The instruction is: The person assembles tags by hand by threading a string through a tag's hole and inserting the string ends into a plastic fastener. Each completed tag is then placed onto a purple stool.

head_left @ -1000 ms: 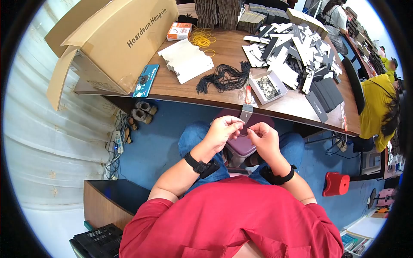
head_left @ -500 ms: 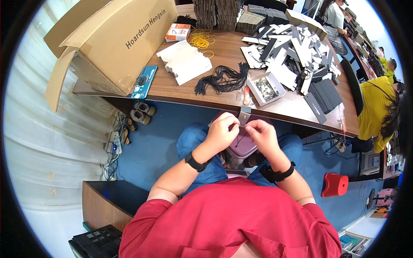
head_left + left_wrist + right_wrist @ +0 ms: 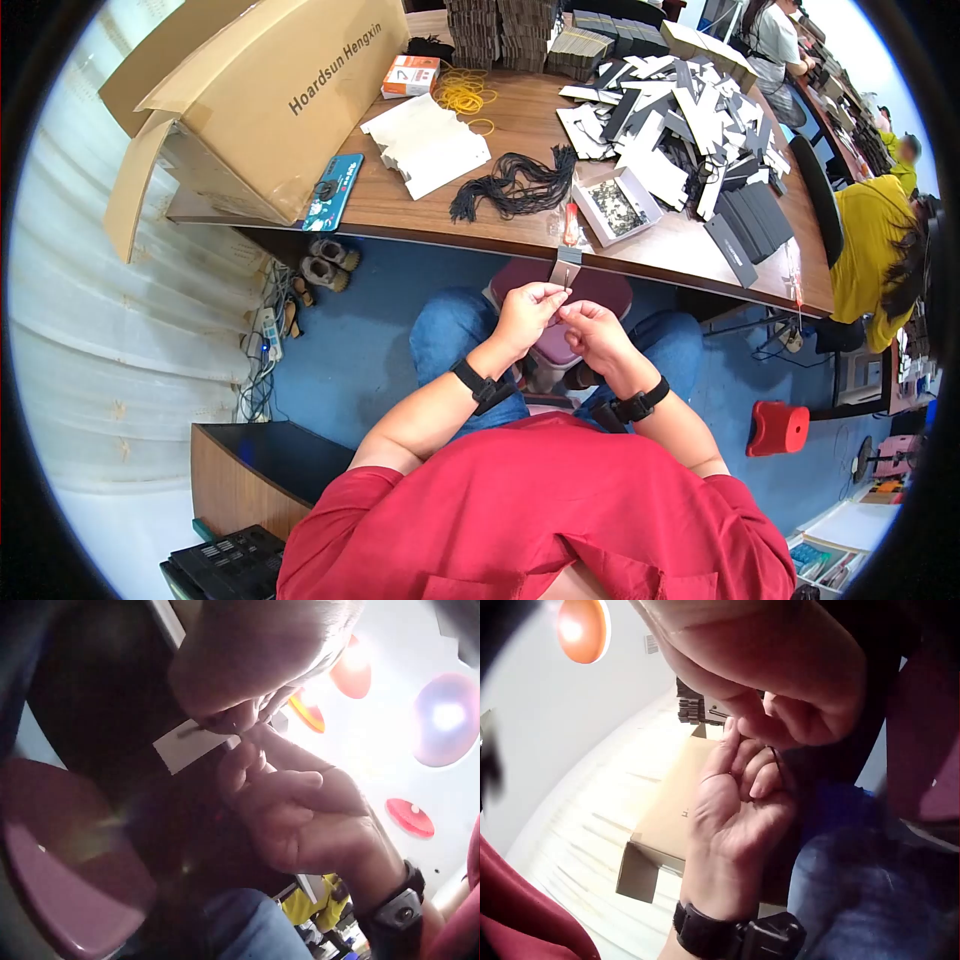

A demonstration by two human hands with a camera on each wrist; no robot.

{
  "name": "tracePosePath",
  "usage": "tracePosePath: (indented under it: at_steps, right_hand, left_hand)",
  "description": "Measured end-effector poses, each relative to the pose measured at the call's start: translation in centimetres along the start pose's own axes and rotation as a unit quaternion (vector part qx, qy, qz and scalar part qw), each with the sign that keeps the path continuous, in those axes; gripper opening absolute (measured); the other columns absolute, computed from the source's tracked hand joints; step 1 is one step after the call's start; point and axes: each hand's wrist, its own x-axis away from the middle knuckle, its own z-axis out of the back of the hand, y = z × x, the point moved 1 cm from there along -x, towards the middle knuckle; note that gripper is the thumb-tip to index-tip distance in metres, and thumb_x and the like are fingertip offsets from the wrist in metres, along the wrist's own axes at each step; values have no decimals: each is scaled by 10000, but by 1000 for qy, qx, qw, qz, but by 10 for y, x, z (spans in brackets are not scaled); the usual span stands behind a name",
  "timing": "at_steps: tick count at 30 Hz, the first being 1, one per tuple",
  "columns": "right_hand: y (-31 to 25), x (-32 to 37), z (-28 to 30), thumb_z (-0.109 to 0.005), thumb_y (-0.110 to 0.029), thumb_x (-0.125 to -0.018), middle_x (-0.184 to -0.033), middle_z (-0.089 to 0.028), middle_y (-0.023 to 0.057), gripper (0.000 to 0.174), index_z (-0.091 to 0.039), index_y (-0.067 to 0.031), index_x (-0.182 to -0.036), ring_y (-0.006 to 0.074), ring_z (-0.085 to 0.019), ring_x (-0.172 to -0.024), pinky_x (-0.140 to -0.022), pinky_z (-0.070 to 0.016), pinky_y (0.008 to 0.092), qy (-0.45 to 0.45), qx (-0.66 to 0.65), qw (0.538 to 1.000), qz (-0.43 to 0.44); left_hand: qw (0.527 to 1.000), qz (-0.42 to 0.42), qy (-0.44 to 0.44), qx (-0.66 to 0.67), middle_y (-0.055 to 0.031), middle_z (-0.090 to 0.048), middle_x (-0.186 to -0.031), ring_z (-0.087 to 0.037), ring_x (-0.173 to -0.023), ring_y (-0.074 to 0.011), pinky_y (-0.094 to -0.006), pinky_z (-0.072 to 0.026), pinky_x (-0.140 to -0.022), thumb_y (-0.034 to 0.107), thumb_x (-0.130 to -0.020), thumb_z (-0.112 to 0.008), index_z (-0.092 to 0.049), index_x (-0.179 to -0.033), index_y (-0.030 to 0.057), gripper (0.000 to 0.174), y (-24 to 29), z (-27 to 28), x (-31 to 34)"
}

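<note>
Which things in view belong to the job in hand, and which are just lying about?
Likely the job:
thin dark cord, at left hand and right hand
black cord bundle
black and white strips
tray of small parts

Seemingly just lying about:
red stool
shoes
blue packet

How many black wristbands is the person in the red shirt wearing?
2: one band on the left wrist, the other band on the right wrist. Both forearms are in view, so none seems hidden.

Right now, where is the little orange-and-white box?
In the head view, the orange-and-white box sits on the left part of the table, between the large cardboard box and the yellow bands.
</note>
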Motion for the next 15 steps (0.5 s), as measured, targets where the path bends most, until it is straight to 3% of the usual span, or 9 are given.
tracePosePath:
  at_steps: [2,3,4,5,6,9,10,13,15]
  right_hand:
    - [-1,-1,1,-641,-132,-854,-708,-579,20,88,-596,-60,-878,86,-462,-474,-435,-357,222,20,76,997,26]
    - [-9,1,-3,-648,-115,-838,-743,-583,27,99,-603,-58,-904,94,-470,-486,-449,-375,229,95,190,959,190]
    - [-19,4,-9,-655,-99,-821,-778,-587,34,126,-610,-56,-930,101,-478,-498,-463,-393,236,166,294,876,345]
    - [-28,12,-17,-663,-82,-805,-813,-591,41,161,-616,-54,-957,109,-486,-510,-477,-412,243,229,383,752,485]
    - [-46,31,-32,-677,-54,-750,-917,-598,69,290,-627,-64,-1035,165,-564,-591,-548,-474,273,236,415,761,439]
    - [-54,25,-31,-680,-52,-734,-940,-612,86,318,-638,-84,-1048,215,-620,-685,-585,-503,310,201,525,616,552]
    - [-55,26,-31,-676,-49,-724,-966,-616,87,319,-639,-82,-1039,245,-642,-753,-619,-518,331,192,545,610,543]
    - [-51,24,-31,-663,-29,-746,-976,-613,78,292,-631,-64,-1035,219,-632,-691,-596,-505,302,202,550,603,541]
    - [-51,23,-32,-663,-32,-745,-968,-613,78,280,-630,-63,-1021,202,-621,-645,-575,-499,297,198,541,645,503]
  left_hand:
    - [990,-115,8,-80,9,-619,-753,-489,-604,-33,-182,-396,-532,107,-875,-624,-648,-944,1,129,-17,4,-7]
    - [978,-173,13,-120,5,-625,-761,-509,-630,-37,-186,-414,-557,104,-874,-625,-647,-941,-5,130,-17,4,-8]
    - [980,-157,15,-124,0,-630,-772,-524,-662,-41,-190,-426,-587,96,-873,-624,-646,-939,-8,125,-18,5,-8]
    - [982,-142,18,-127,-5,-636,-783,-539,-695,-46,-194,-438,-618,89,-873,-622,-644,-936,-12,121,-18,7,-8]
    - [983,-126,20,-131,-11,-642,-793,-555,-727,-51,-198,-451,-648,81,-872,-621,-642,-934,-15,116,-17,8,-8]
    - [981,-151,23,-120,-8,-627,-757,-520,-678,-44,-210,-429,-591,88,-873,-615,-639,-891,-16,108,-20,4,-7]
    - [981,-152,25,-120,-8,-626,-755,-520,-679,-44,-210,-429,-592,82,-874,-611,-639,-891,-17,104,-20,3,-6]
    - [980,-161,28,-115,-9,-625,-753,-521,-681,-46,-211,-430,-597,69,-875,-600,-638,-893,-17,96,-18,3,-6]
    - [981,-164,21,-105,-11,-628,-756,-524,-682,-48,-209,-432,-601,63,-876,-594,-638,-896,-18,94,-19,5,-7]
